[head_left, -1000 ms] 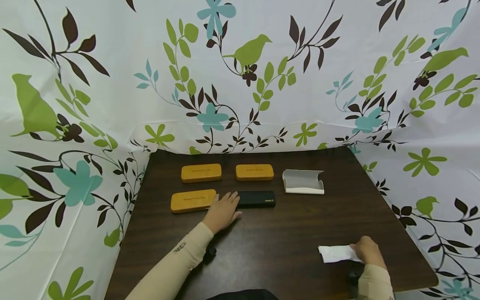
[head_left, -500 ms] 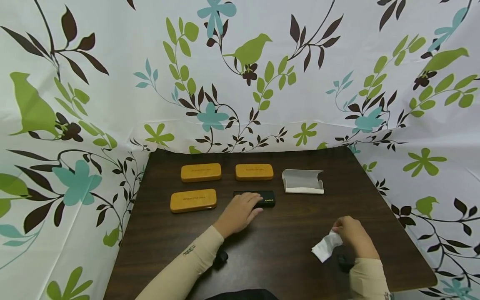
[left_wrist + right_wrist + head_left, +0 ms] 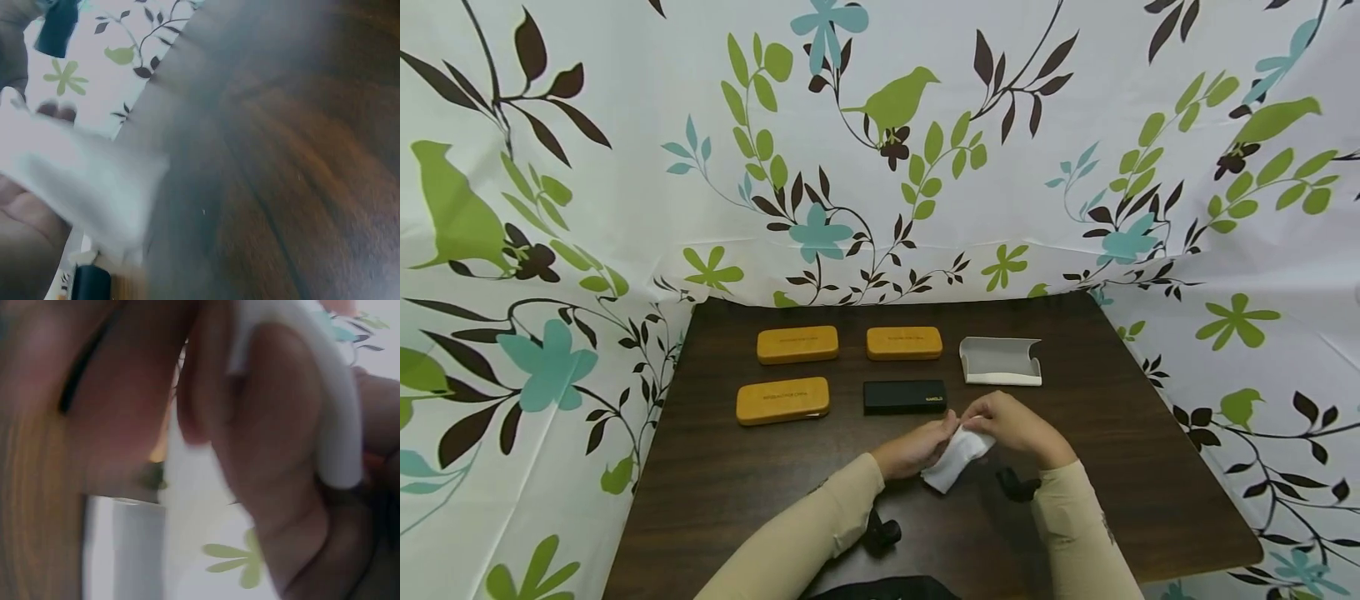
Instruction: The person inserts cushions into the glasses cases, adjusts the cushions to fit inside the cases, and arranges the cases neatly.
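A folded white cloth [image 3: 957, 460] hangs between my two hands over the middle of the table. From above, my right hand [image 3: 1017, 427] pinches its upper end. My left hand [image 3: 919, 448] meets it from the left, thumb and fingertips at that same end, close to the right fingertips. In the left wrist view the blurred cloth [image 3: 87, 175] crosses in front of the left palm. The right wrist view has a white band of it [image 3: 340, 425] between fingers. Just beyond the hands lies a closed black case [image 3: 904, 397] with small gold lettering.
Three yellow cases lie on the dark wood table [image 3: 737, 508]: one at back left [image 3: 797, 345], one at back middle [image 3: 904, 343], one at front left [image 3: 782, 402]. An open white sleeve-like box [image 3: 1000, 362] stands right of them. A patterned curtain [image 3: 880, 167] borders the table's back and sides.
My left hand has left the black case and moved right and nearer to the cloth. My right hand has carried the white cloth left from the table's right side. The cases have stayed put.
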Tool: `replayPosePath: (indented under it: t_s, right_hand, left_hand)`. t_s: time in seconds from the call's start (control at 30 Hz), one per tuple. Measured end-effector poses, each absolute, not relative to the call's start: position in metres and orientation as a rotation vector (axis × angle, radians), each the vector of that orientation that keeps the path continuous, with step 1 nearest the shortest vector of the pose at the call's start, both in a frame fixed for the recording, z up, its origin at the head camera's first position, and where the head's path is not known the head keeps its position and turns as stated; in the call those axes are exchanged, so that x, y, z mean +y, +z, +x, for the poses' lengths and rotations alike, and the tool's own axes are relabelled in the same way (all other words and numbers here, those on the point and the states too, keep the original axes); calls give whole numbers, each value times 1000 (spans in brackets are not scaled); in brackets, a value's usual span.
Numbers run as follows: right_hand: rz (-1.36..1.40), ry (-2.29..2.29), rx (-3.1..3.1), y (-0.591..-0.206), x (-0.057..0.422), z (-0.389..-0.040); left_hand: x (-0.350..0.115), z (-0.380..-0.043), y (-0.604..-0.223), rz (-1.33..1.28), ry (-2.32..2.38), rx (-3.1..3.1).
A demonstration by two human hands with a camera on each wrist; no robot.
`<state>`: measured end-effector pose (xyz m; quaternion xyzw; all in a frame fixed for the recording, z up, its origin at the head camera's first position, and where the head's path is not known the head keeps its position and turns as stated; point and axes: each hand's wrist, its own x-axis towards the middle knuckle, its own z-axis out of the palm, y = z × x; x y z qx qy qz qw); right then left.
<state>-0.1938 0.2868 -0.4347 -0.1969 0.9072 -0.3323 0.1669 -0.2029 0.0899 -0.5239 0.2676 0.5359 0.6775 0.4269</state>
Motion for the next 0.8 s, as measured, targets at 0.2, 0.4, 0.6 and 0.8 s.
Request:
replayPosePath:
  t_s: [0.2,0.4,0.6,0.8]
  right_hand:
    - [-358,-1169,2499,-446,304,-214]
    - [-169,-1383,2282,-460,326,-238]
    - [-65,-1464,2197,-478,348,-263]
    - [42,-1573,2161,-497,373,-291]
  left_hand:
    - [81,-215,-525,652,1719,1129]
    - [68,-237,-522,544,1703,1330]
    - [66,-258,-517,325,1821,1311]
    - [72,-283,-511,176,1990,1181]
